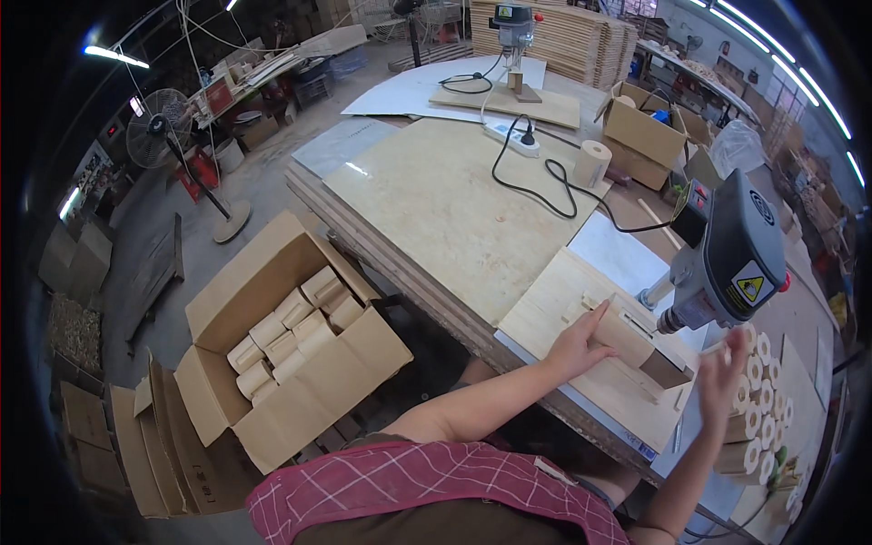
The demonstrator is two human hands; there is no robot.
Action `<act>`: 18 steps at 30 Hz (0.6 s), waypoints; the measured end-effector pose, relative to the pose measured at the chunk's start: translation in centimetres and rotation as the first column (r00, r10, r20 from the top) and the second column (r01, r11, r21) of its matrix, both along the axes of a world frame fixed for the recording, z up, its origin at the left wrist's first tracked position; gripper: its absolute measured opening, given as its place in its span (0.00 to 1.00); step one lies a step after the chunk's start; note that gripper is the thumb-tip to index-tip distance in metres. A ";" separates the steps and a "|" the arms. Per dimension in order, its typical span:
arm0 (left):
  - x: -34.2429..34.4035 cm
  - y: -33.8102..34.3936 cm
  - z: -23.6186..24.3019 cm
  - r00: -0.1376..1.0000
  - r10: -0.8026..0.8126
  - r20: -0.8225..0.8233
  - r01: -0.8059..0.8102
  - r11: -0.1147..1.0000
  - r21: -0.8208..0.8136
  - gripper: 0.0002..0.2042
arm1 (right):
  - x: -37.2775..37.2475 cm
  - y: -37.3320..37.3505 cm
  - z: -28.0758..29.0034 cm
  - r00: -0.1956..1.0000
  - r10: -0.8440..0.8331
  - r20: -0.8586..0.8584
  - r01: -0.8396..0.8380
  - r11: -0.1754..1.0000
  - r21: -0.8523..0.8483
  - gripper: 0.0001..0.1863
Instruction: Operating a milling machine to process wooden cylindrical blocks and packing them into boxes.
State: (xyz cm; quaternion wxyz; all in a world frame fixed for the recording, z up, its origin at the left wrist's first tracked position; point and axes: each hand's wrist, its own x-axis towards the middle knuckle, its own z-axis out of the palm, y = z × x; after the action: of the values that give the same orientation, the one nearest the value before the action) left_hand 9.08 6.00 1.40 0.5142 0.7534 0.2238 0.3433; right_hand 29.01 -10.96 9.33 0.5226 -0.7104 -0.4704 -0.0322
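A grey benchtop drill press [738, 245] stands on the right, its chuck pointing down over a pale wooden piece [627, 341] with a slot in its top. This piece lies in a wooden jig [670, 368] on a plywood board [545, 304]. My left hand [581, 350] grips the near-left end of the piece, thumb and fingers on either side of it. Beside the drill head, my right hand [722, 377] is raised near what looks like a feed lever. Its fingers are smeared, so its hold is unclear.
Bored wooden cylinders [752, 418] are stacked right of my right hand. An open cardboard box [300, 354] of wooden pieces stands left of the table [436, 182]. A black power cord [554, 195] crosses to a power strip [510, 138]. A second drill press [516, 45] stands farther back.
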 end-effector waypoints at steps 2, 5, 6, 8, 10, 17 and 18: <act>0.1 0.1 -0.7 0.999 0.023 0.032 -0.024 0.999 0.040 0.42 | 0.6 0.5 5.3 0.997 -0.076 0.004 0.075 0.987 0.140 0.32; -0.3 0.3 -0.1 1.000 0.022 0.016 -0.023 1.000 0.021 0.42 | 2.2 2.6 11.1 0.965 -0.181 0.189 0.141 0.968 0.207 0.26; -0.5 0.5 0.2 0.999 -0.004 -0.032 0.003 0.999 -0.035 0.41 | 2.4 3.7 12.6 0.950 -0.213 0.229 0.173 0.968 0.182 0.23; -0.4 0.4 0.3 1.000 0.002 -0.019 -0.002 1.000 -0.030 0.41 | 4.2 5.1 14.4 0.941 -0.204 0.271 0.192 0.979 0.071 0.22; 0.0 0.3 0.2 1.000 -0.008 -0.010 0.007 1.000 -0.030 0.41 | 6.9 6.1 14.9 0.929 -0.203 0.308 0.228 0.973 -0.046 0.23; 1.7 1.1 -4.5 0.987 0.061 0.147 -0.063 0.998 0.013 0.40 | 6.2 7.6 15.1 0.728 -0.013 0.686 0.298 0.906 -0.300 0.17; 0.9 0.8 -2.3 0.992 0.007 0.127 0.012 0.989 -0.147 0.40 | 4.7 8.2 15.7 0.869 -0.172 0.464 0.381 0.831 -0.405 0.18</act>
State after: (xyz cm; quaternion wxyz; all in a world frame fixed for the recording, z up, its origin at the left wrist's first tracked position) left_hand 10.01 6.84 -0.94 0.5821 0.6902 0.2145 0.3726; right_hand 33.76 -2.72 25.01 0.2073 -0.8569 -0.4513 -0.1382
